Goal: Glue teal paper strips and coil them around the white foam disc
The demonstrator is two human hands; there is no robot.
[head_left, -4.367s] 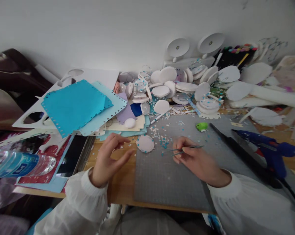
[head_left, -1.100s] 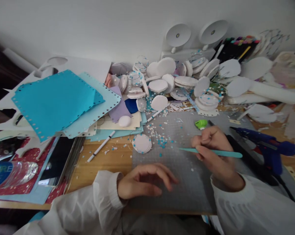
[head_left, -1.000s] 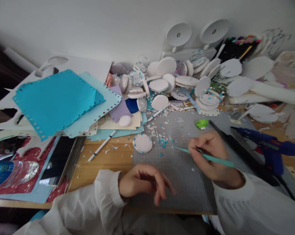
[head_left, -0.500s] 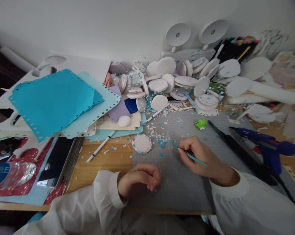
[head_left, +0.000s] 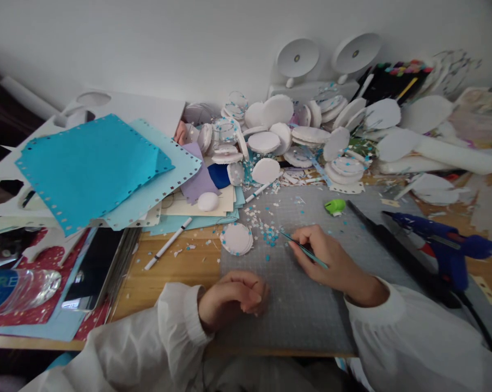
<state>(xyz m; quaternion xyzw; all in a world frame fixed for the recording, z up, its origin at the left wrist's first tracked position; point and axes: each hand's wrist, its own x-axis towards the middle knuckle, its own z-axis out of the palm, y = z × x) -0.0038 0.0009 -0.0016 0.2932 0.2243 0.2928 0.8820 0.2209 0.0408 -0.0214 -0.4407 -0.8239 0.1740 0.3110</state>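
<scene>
My right hand (head_left: 317,256) is closed in a pinch around thin teal tweezers (head_left: 307,252). Their tip points left, at the edge of a scatter of small blue and white paper stars (head_left: 269,236) on the grey cutting mat (head_left: 311,326). My left hand (head_left: 235,296) rests on the mat with its fingers curled; whether anything is in them is hidden. Beyond it lies a white paper disc (head_left: 236,238) with small blue stars along a wire ring at its edge.
A blue glue gun (head_left: 442,234) and a long black tool (head_left: 396,250) lie at right. A green punch (head_left: 334,207) sits on the mat. White discs (head_left: 264,142) crowd the back. Blue punched sheets (head_left: 94,169), a white pen (head_left: 168,243) and a water bottle (head_left: 20,291) are at left.
My right hand has moved a little left with the tweezers, bringing their tip closer to the stars. My left hand has barely moved.
</scene>
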